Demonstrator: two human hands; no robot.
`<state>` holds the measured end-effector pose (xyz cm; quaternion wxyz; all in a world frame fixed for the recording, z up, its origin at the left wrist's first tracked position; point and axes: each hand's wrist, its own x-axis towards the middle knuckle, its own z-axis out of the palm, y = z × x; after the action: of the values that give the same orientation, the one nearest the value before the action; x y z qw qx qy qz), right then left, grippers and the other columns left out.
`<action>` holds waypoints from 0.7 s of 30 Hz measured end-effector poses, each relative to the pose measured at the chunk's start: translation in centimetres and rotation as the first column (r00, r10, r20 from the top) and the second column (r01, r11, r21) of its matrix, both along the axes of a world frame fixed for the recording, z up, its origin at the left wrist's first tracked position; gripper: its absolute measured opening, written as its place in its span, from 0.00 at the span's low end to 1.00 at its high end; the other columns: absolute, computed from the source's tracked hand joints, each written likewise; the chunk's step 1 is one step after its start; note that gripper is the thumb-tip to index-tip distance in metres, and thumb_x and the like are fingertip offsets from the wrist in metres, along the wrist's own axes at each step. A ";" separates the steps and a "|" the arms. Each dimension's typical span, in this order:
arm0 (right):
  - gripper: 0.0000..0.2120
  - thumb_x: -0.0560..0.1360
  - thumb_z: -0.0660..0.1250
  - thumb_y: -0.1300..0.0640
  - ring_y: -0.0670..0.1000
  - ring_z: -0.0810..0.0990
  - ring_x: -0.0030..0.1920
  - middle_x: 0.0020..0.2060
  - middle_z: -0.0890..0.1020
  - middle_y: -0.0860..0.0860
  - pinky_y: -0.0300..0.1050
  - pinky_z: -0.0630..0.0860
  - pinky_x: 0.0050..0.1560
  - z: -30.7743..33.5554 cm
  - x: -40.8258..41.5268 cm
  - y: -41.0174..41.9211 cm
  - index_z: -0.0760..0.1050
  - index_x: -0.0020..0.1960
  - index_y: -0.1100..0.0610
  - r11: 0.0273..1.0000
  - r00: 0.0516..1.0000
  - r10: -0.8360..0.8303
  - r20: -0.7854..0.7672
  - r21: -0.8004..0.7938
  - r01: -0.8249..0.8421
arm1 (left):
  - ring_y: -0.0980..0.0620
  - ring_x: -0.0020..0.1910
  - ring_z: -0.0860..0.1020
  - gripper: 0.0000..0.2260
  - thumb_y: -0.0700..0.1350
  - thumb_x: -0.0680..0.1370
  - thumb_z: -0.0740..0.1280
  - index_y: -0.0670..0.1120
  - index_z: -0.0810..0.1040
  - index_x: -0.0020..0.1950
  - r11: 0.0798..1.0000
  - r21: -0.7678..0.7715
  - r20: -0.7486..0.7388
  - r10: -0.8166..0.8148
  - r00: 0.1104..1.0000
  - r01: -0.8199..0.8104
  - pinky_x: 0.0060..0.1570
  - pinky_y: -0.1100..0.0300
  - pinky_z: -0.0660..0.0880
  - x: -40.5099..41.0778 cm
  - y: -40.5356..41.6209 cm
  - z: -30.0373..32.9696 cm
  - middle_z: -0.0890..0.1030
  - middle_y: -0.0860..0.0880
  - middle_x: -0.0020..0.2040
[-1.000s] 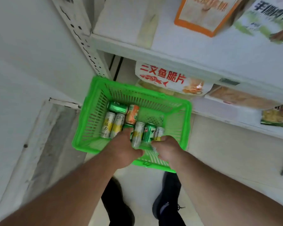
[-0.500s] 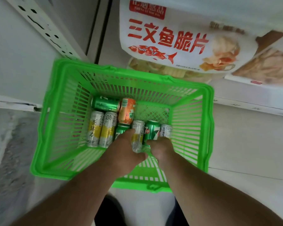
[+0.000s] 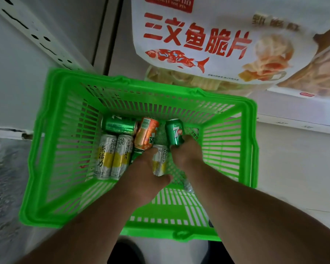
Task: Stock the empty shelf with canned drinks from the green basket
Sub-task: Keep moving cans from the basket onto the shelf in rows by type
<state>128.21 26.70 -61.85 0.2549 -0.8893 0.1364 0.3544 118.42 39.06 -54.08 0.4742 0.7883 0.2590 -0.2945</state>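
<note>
the green basket [image 3: 51, 168] sits on the floor below the snack bag [image 3: 208, 40], and both hands are down inside it among the cans. the right hand [image 3: 187, 153] has its fingers curled round the base of a green 7up can [image 3: 174, 132], whose long axis now points up and away from the palm, toward the far wall of the basket. the left hand [image 3: 147, 172] grips a silver and yellow tea can [image 3: 159, 159] lying lengthwise under the fingers, thumb closing on its near end. each hand is on its own can, so the lift goes straight up and out, i judge. two more tea cans [image 3: 111, 157], a second green can [image 3: 120, 125] and an orange can [image 3: 147, 133] lie flat to the left. compared with half a second ago the 7up can has tilted up off the basket floor, and the view sits closer in
</note>
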 end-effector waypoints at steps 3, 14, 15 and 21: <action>0.22 0.75 0.75 0.50 0.61 0.82 0.59 0.59 0.83 0.59 0.45 0.76 0.51 -0.7 2.2 0.8 0.75 0.63 0.60 0.999 0.998 0.025 0.052 -0.045 -0.023 | 0.58 0.63 0.72 0.40 0.54 0.72 0.76 0.56 0.58 0.79 1.000 0.008 0.002 0.002 1.000 -0.002 0.51 0.64 0.74 0.5 0.1 -0.4 0.69 0.54 0.74; 0.40 0.49 0.78 0.35 0.56 0.85 0.49 0.50 0.85 0.54 0.52 0.85 0.51 -2.2 4.6 1.3 0.81 0.56 0.55 0.998 0.990 0.059 -0.128 -0.026 -0.063 | 0.66 0.57 0.69 0.35 0.49 0.73 0.76 0.55 0.63 0.77 0.996 -0.023 0.048 0.086 0.995 -0.085 0.55 0.68 0.67 1.9 0.1 -1.3 0.70 0.64 0.59; 0.43 0.45 0.78 0.35 0.56 0.85 0.47 0.49 0.85 0.54 0.53 0.85 0.49 -2.0 4.2 0.9 0.80 0.55 0.55 0.999 0.995 0.012 -0.096 0.031 -0.009 | 0.68 0.54 0.70 0.34 0.48 0.73 0.76 0.55 0.64 0.76 0.994 -0.033 0.042 0.102 0.994 -0.101 0.52 0.69 0.68 1.7 0.1 -0.8 0.70 0.66 0.56; 0.31 0.64 0.84 0.58 0.52 0.85 0.45 0.48 0.82 0.53 0.50 0.83 0.43 7.9 1.5 -1.2 0.68 0.58 0.56 0.918 0.987 -0.127 -0.102 0.365 0.156 | 0.61 0.60 0.74 0.37 0.52 0.71 0.77 0.56 0.64 0.76 0.984 -0.001 0.068 0.180 0.981 -0.180 0.58 0.63 0.72 0.7 -0.4 7.2 0.73 0.59 0.68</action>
<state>129.74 25.53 -53.94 0.4384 -0.7984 0.1403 0.3881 119.09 38.62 -46.89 0.5054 0.7723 0.3138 -0.2228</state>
